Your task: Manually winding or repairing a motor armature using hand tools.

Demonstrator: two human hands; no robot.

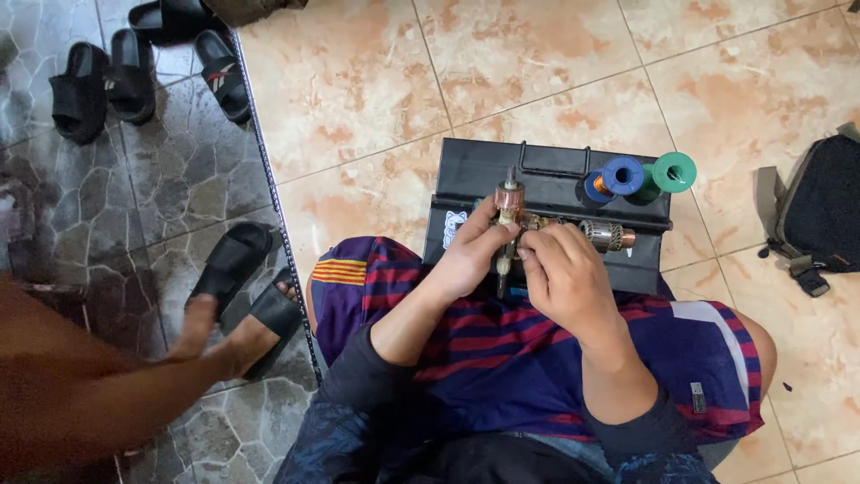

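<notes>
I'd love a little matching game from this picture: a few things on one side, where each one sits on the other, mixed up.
Things:
1. copper motor armature
2. blue and green spools
3. black bag
4. black sandals

Places:
A. on the grey stone floor, top left
B. on the far right of the tan tiles
C. upright, held in the left hand, with the right hand at it
D. at the right end of the black metal stand

Pairs: 1-C, 2-D, 3-B, 4-A
</notes>
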